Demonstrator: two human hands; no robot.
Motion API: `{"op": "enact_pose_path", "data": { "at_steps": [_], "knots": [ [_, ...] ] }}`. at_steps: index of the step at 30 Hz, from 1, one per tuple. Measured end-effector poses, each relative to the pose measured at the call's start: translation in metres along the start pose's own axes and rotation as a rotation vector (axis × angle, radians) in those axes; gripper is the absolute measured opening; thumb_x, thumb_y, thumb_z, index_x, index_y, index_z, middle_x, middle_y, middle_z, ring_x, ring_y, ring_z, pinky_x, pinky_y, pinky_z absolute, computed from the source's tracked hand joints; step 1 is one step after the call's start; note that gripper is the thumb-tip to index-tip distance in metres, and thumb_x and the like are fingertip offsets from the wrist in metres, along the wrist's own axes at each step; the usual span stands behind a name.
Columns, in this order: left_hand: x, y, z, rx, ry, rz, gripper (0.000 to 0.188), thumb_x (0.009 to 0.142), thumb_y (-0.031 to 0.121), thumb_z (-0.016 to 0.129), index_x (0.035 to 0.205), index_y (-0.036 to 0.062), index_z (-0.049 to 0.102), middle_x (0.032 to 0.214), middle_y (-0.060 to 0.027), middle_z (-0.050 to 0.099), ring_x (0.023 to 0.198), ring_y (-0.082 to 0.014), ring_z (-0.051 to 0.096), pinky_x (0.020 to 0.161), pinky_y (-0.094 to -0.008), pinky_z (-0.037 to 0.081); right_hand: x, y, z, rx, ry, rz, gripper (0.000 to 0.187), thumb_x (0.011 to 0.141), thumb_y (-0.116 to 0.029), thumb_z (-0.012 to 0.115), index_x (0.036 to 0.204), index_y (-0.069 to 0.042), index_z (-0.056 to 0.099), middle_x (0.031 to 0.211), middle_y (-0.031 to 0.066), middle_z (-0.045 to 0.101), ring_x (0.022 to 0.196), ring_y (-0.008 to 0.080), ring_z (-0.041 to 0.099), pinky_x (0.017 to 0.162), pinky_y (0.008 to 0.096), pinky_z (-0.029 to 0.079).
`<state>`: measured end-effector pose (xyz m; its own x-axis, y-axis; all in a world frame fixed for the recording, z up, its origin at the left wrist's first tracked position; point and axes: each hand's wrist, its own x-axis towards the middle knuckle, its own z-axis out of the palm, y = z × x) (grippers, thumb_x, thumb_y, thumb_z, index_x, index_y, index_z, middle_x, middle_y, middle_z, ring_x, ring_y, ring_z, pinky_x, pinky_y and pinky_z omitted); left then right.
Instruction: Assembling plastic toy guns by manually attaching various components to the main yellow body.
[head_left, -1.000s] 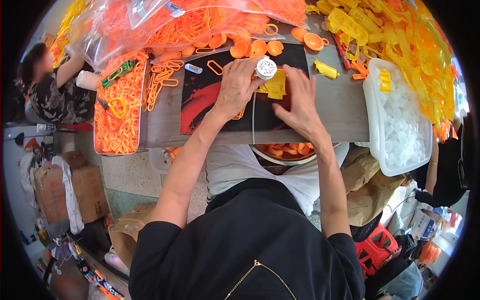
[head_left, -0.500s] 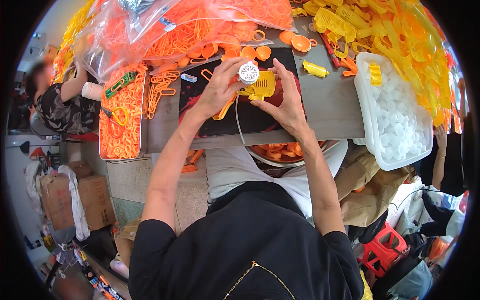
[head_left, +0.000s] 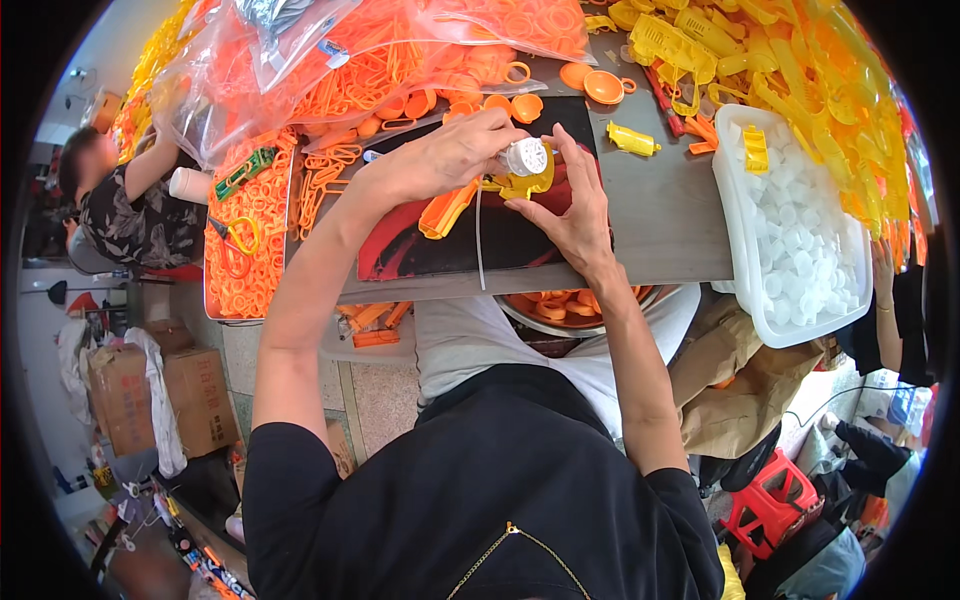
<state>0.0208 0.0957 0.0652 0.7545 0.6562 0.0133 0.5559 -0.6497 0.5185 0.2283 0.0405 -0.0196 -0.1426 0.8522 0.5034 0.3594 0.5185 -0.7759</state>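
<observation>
Over the dark mat (head_left: 430,255), I hold a partly assembled plastic piece between both hands. Its yellow plastic body (head_left: 530,186) sits in my right hand (head_left: 580,215), gripped between thumb and fingers. My left hand (head_left: 440,158) has its fingers on a round white slotted cap (head_left: 524,157) at the top of that body. An orange handle-like part (head_left: 447,210) slants down to the left beneath my left hand; whether it joins the body is hidden. A thin white tube (head_left: 481,245) hangs down from the piece.
An orange-filled tray (head_left: 240,260) stands left, with scissors (head_left: 238,233) on it. At right is a white bin (head_left: 745,240) of small white caps, beside heaped yellow parts (head_left: 800,90). Bagged orange parts (head_left: 400,60) lie behind. A co-worker (head_left: 130,200) sits at left.
My left hand has rolled over the top of the white cap, its forearm swinging higher. The cap and yellow body have shifted slightly right and tilted; more of the orange part shows.
</observation>
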Motion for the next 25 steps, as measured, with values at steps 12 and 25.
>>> {"op": "enact_pose_path", "data": {
  "at_steps": [12,25],
  "knots": [
    [-0.009,0.012,0.009,0.253,0.169,0.085,0.05,0.079,-0.009,0.064,0.127,0.0007,0.056,0.11,-0.0151,0.054,0.11,-0.0331,0.058,0.09,-0.0417,0.048,0.001,-0.001,0.002,0.014,0.016,-0.025,0.102,0.067,-0.017,0.093,0.152,-0.004,0.038,0.136,0.0138,0.059,0.126,0.0288,0.056,0.107,0.0398,0.047],
    [-0.02,0.002,0.005,-0.163,0.246,-0.128,0.037,0.09,0.013,0.072,0.122,0.0001,0.059,0.114,-0.0144,0.069,0.11,-0.0282,0.067,0.1,-0.0379,0.049,0.017,-0.018,0.005,0.074,-0.006,0.041,0.109,0.066,-0.016,0.093,0.155,-0.005,0.032,0.133,0.013,0.059,0.12,0.0278,0.057,0.103,0.0385,0.05]
  ]
}}
